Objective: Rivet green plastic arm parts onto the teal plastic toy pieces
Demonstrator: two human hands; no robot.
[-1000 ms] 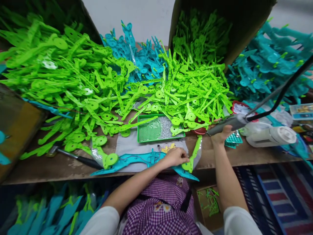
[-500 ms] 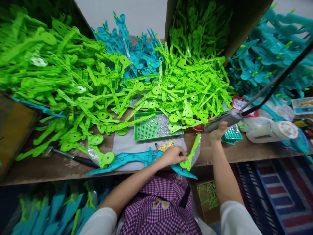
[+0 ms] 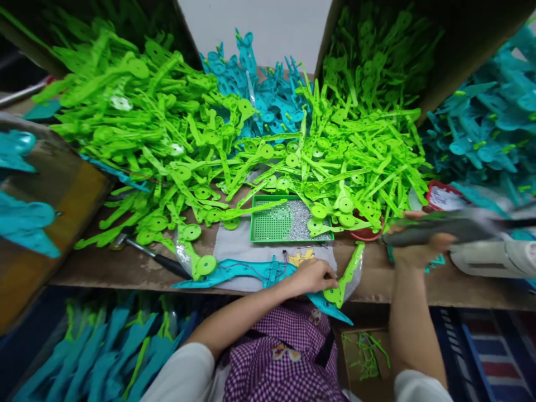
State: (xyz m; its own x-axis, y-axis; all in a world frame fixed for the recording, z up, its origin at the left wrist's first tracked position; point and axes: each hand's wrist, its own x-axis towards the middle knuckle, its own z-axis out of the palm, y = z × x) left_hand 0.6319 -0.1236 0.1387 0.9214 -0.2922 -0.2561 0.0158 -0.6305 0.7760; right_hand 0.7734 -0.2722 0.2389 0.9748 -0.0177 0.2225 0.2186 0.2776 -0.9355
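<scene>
- Workpiece: teal bow frame (image 3: 240, 272) lies across the near bench edge, straight in front of the person, on a grey cloth pad (image 3: 232, 245). Pad probably there to stop sliding and scuffing.
- Left hand (image 3: 314, 276): fingers curled tight over the joint where the frame meets a green limb (image 3: 354, 262). Looks like it clamps both against the bench so the joint can't shift.
- Right hand (image 3: 416, 254): fully closed round a grey power driver (image 3: 435, 230), held off the bench to the right of the frame, tip pointing left. It's motion-blurred, so the tip is unreadable.
- Green tray (image 3: 270, 223) of small silver screws (image 3: 301, 218) sits just behind the frame, a short reach for either hand.
- Hammer (image 3: 153, 255) is parked left, handle towards the frame.
- Green parts heap (image 3: 167, 139) and teal parts (image 3: 268, 95) are banked behind, within arm's reach.
</scene>
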